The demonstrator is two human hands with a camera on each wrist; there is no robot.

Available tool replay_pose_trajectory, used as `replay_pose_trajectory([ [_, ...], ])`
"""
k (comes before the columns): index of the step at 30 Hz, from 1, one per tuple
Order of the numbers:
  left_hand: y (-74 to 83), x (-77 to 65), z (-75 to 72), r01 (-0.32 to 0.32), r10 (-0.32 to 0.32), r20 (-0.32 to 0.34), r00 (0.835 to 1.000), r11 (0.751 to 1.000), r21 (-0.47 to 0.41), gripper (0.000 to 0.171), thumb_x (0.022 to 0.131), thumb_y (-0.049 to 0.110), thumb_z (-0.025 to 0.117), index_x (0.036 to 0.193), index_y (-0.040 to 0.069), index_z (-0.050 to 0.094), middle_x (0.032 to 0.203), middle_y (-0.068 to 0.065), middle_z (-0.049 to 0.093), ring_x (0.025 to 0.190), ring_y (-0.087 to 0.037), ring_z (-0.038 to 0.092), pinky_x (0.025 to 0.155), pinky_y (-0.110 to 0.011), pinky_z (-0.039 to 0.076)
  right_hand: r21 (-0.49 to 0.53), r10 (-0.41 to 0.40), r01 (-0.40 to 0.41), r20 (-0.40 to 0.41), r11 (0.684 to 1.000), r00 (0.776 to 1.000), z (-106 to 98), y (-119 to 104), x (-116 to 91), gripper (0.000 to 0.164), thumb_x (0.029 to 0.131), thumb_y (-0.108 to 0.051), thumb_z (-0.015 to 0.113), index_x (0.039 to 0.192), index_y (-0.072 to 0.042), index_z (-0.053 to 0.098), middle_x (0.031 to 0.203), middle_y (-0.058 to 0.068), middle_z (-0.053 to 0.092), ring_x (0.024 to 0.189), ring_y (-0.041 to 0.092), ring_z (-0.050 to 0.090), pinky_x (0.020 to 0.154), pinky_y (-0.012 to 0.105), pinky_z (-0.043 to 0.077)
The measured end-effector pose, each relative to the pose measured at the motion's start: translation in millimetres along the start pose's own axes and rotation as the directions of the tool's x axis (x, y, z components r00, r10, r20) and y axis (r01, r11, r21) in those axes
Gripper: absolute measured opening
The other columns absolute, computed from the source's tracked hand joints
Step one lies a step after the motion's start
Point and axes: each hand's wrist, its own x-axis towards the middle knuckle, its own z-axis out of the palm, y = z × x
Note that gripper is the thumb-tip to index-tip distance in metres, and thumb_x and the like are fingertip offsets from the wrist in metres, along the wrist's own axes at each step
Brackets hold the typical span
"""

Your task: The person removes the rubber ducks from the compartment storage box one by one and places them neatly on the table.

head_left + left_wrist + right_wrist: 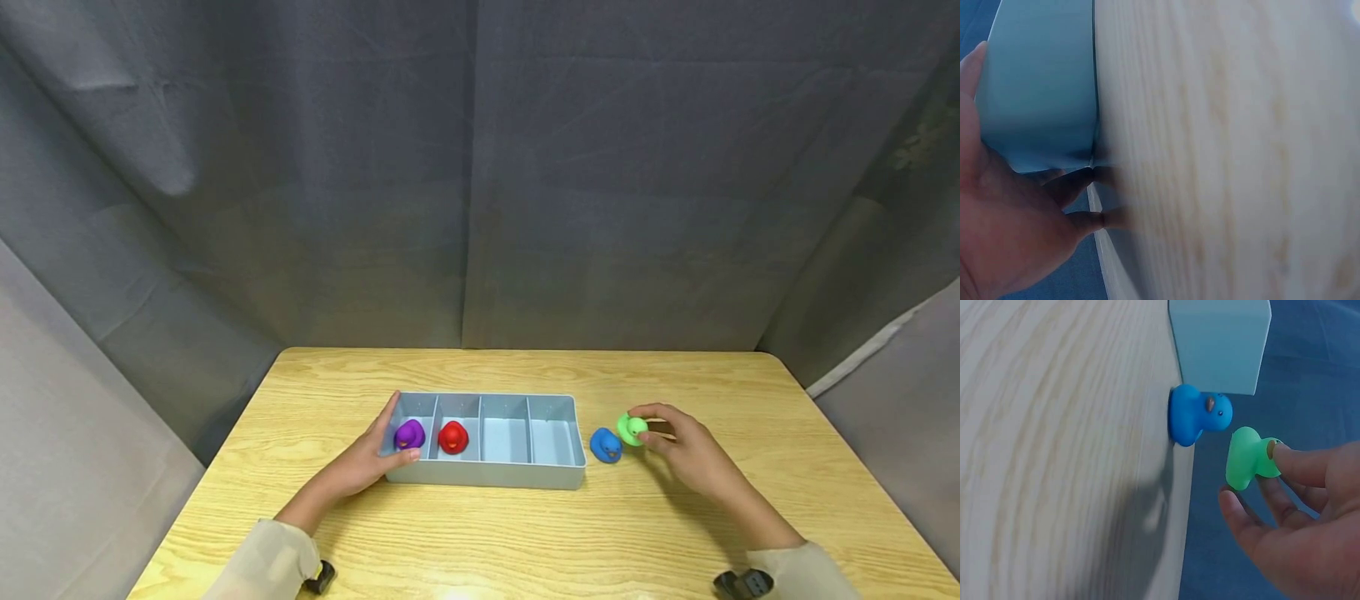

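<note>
A pale blue-grey tray with four compartments (487,475) lies on the wooden table. Its far-left compartment holds a purple rubber duck (409,434), and a red rubber duck (453,437) sits in the one beside it. My left hand (358,461) grips the tray's left end, thumb over the front rim and fingers along the side. Just off the tray's right end stands a blue rubber duck (1197,416) on the tabletop. My right hand (690,454) pinches a green rubber duck (1247,459) between thumb and fingers, lifted above the table beside the blue one.
The light wooden tabletop (480,542) spreads out around the tray. Grey cloth curtains (600,183) hang behind the table and along both sides. Both forearms wear beige sleeves, with a small dark device (742,583) at each wrist.
</note>
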Motion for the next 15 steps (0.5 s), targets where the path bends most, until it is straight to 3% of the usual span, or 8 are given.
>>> replay_pose_trajectory([
  [8, -0.3, 0.5, 0.0, 0.001, -0.001, 0.0, 1.0, 1.0, 0.002, 0.107, 0.095, 0.047, 0.072, 0.167, 0.032, -0.006, 0.174, -0.012, -0.003, 0.157, -0.042, 0.002, 0.123, -0.066, 0.009, -0.023, 0.02, -0.02, 0.025, 1.0, 0.999, -1.3, 14.1, -0.1, 0.034, 0.101, -0.007, 0.064, 0.135, -0.005, 0.062, 0.137, 0.021, 0.062, 0.125, 0.054, 0.057, 0.096, 0.063, 0.052],
  [15, -0.1, 0.5, 0.1, 0.001, -0.001, 0.002, 1.0, 1.0, 0.003, 0.107, 0.095, 0.046, 0.073, 0.167, 0.032, -0.006, 0.174, -0.012, -0.003, 0.157, -0.042, 0.004, 0.123, -0.066, 0.009, 0.001, 0.064, -0.064, 0.065, 0.998, 0.996, 1.0, 24.0, 0.5, 0.033, 0.099, -0.001, 0.065, 0.132, 0.001, 0.063, 0.133, 0.023, 0.064, 0.121, 0.048, 0.062, 0.091, 0.053, 0.057],
])
